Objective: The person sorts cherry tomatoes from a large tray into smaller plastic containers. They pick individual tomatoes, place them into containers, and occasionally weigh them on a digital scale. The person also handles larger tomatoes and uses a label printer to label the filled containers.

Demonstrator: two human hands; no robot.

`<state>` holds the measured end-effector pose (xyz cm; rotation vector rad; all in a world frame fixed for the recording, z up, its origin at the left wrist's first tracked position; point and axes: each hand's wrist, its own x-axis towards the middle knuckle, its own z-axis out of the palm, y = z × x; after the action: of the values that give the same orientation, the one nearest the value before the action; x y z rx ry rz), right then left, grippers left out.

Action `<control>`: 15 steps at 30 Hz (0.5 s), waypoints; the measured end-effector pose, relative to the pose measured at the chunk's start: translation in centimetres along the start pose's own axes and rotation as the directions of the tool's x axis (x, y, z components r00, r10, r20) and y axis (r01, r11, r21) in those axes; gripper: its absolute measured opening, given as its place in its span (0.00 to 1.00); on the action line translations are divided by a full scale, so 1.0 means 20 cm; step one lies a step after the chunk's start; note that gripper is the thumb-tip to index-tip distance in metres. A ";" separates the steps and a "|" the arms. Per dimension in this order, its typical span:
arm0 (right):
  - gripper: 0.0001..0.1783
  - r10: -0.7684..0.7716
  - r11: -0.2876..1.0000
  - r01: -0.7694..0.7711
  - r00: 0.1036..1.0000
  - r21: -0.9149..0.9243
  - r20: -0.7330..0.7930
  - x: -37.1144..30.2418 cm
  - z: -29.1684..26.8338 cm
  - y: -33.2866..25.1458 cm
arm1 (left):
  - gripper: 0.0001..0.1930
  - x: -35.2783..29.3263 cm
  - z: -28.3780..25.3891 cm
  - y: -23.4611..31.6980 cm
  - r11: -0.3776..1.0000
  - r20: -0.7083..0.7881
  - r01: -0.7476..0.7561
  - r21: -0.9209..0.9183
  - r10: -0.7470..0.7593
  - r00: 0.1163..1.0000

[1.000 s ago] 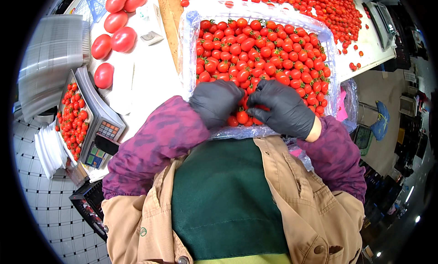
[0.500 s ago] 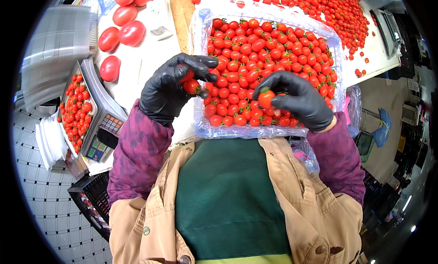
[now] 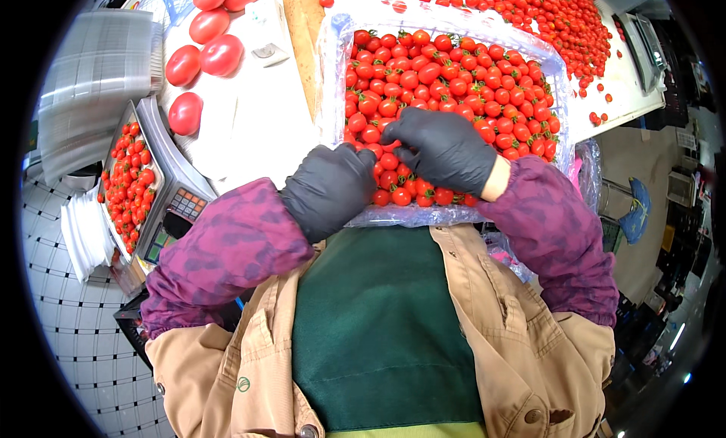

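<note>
A crate lined with clear plastic [image 3: 333, 82] holds a heap of red cherry tomatoes [image 3: 454, 75] in front of my chest. Both my hands wear black gloves. My left hand [image 3: 329, 188] is curled over the crate's near left corner, fingers down among the tomatoes, and what it holds is hidden. My right hand [image 3: 446, 147] lies on the heap just right of it. Its fingertips pinch a cherry tomato near the middle of the near side. The two hands almost touch.
To my left stands a scale [image 3: 178, 200] carrying a tray of cherry tomatoes [image 3: 125, 181]. Behind it are stacked clear plastic containers [image 3: 94, 67], several large tomatoes [image 3: 204, 45] and a wooden board [image 3: 302, 29]. Loose cherry tomatoes [image 3: 560, 14] cover the table's far right.
Half a second ago my hands were lifted apart, each showing a tomato. Both have come back down together onto the near edge of the heap.
</note>
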<state>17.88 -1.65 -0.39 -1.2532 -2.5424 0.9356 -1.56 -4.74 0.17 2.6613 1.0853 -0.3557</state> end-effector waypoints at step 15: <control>0.10 -0.002 0.969 -0.009 0.999 0.245 0.045 0.14 0.07 0.08 | 0.15 -0.16 -0.13 -0.34 0.618 -0.315 -0.178 -0.766 -0.119 0.942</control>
<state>16.62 0.46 -2.83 -1.1760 -2.3655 1.2482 -8.28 -1.29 2.72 1.9299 0.9594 0.5251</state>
